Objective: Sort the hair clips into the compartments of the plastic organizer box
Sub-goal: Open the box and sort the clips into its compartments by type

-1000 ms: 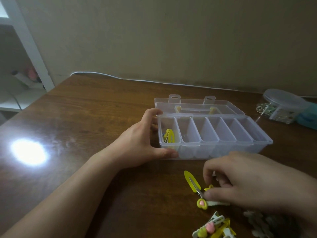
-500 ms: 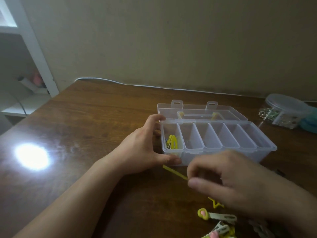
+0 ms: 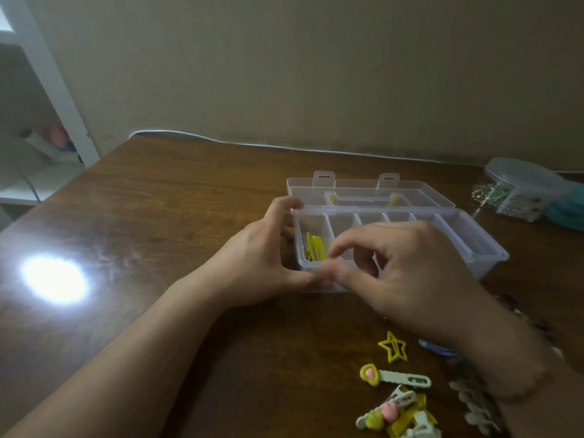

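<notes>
The clear plastic organizer box [image 3: 486,252] lies open on the brown table, its lid [image 3: 436,197] folded back. My left hand [image 3: 262,260] grips the box's left end, thumb on the front wall and fingers on the back corner. My right hand [image 3: 401,273] hovers over the box's front left. Its thumb and forefinger are slightly apart at the edge of the leftmost compartment, where yellow hair clips [image 3: 316,248] stand. The other visible compartments look empty. Loose clips lie near the table's front: a yellow star clip [image 3: 392,346], a heart clip [image 3: 395,377] and a small pile [image 3: 401,418].
A round lidded container [image 3: 521,178] with beads and a teal object [image 3: 568,210] sit at the far right. A white cable [image 3: 221,141] runs along the table's back edge. White leaf-shaped clips [image 3: 477,406] lie under my right wrist. A bright light glare [image 3: 53,279] marks the left tabletop.
My right hand lifted a long yellow clip from the loose pile and carried it up to the leftmost compartment. My left hand stayed on the box.
</notes>
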